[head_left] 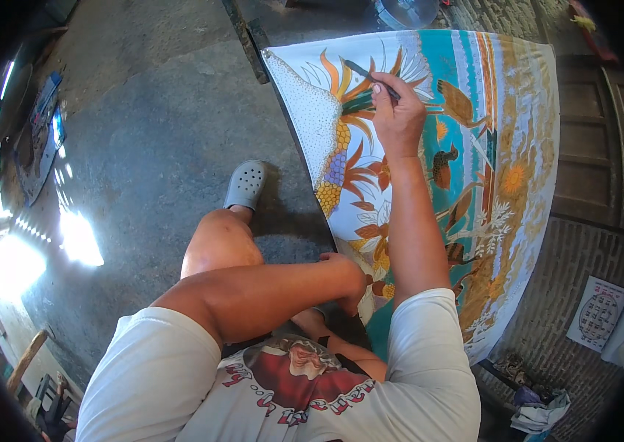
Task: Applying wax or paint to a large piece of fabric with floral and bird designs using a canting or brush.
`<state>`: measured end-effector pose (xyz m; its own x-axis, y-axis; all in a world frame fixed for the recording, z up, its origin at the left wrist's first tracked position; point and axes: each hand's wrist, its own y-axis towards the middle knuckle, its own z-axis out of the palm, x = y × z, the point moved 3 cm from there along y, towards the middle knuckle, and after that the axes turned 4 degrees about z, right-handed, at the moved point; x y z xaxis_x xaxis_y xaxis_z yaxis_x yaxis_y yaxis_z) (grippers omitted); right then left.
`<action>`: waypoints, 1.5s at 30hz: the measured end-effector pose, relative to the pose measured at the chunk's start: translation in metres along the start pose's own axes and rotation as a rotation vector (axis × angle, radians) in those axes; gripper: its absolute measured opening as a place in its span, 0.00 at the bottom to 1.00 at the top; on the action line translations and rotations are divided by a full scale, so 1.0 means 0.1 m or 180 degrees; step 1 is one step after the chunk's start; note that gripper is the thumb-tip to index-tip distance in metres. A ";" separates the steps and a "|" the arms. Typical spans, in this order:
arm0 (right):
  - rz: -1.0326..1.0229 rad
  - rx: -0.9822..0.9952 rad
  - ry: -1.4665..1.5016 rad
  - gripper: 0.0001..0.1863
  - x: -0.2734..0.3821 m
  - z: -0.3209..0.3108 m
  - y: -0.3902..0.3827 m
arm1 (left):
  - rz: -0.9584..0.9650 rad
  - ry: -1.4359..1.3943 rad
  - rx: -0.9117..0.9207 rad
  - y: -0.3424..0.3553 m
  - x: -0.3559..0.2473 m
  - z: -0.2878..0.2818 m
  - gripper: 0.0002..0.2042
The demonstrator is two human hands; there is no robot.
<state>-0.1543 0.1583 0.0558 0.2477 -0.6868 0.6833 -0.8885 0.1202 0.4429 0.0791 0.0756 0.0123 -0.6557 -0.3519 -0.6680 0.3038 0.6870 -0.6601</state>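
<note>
A large painted cloth [503,236] hangs or slopes on my right, covered with birds, leaves and flowers in teal, orange, brown and white. My right hand [400,121] is closed around a slim dark paintbrush [360,71], pinched between thumb and fingers. The brush lies across the orange and green leaves [356,102] in the upper part of the cloth; whether its tip touches is hard to see. My left hand [345,278] is bent down at the cloth's near left edge, beside the painted flowers. Its fingers are mostly hidden.
A grey clog [246,186] is on my foot on the dark concrete floor [142,147]. A clear basin [408,11] stands beyond the cloth. To the right are a brick wall [540,287], a wooden panel [588,162] and a paper sheet [598,313]. Crumpled cloths [540,412] lie lower right.
</note>
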 end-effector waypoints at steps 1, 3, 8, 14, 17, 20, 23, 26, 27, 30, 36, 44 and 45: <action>0.0021 -0.0012 -0.0060 0.08 -0.01 -0.02 -0.01 | 0.0026 -0.0007 -0.0059 0.00 0.00 0.00 0.32; 0.0025 -0.0011 -0.0084 0.07 0.01 -0.03 -0.03 | 0.0002 -0.0001 -0.0043 0.00 0.00 0.00 0.33; 0.0086 -0.0160 0.0176 0.06 0.02 -0.08 -0.07 | -0.0052 0.0064 -0.0013 0.06 0.00 0.02 0.33; 0.0070 -0.0208 0.0273 0.06 0.04 -0.04 -0.02 | -0.0021 0.0018 -0.0108 0.05 0.01 0.00 0.33; 0.0064 -0.0138 0.0144 0.07 -0.02 -0.01 -0.05 | 0.0023 0.0040 0.0070 0.09 0.00 0.00 0.33; 0.0116 -0.0175 0.0128 0.07 -0.05 0.00 -0.10 | 0.0028 -0.0019 0.0257 0.08 0.01 -0.01 0.44; 0.0194 -0.0148 0.0144 0.06 -0.07 0.01 -0.14 | 0.0059 -0.0011 0.0356 0.07 0.01 0.01 0.45; 0.0193 -0.0191 0.0172 0.06 -0.10 -0.01 -0.16 | -0.0010 0.0036 -0.0029 0.03 -0.02 -0.01 0.33; 0.0192 -0.0185 0.0150 0.07 -0.10 0.00 -0.17 | -0.0013 0.0052 -0.0014 0.04 -0.02 -0.01 0.33; 0.0218 -0.0096 0.0033 0.08 -0.07 0.00 -0.22 | 0.0001 -0.0007 0.0104 0.07 0.00 -0.01 0.38; 0.0289 -0.0016 0.0083 0.08 -0.06 0.01 -0.33 | 0.0043 0.0026 0.0350 0.15 -0.01 0.00 0.47; 0.0583 -0.0233 0.0675 0.07 0.00 -0.09 -0.25 | 0.0067 -0.0010 0.0239 0.09 0.00 -0.02 0.44; 0.0482 -0.0271 0.0740 0.07 0.03 -0.09 -0.20 | 0.0057 -0.0003 0.0240 0.09 -0.01 -0.02 0.44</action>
<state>-0.1327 0.1603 0.0541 0.2053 -0.4749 0.8558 -0.8889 0.2754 0.3661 0.0811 0.0828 0.0078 -0.6490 -0.3406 -0.6802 0.3667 0.6434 -0.6720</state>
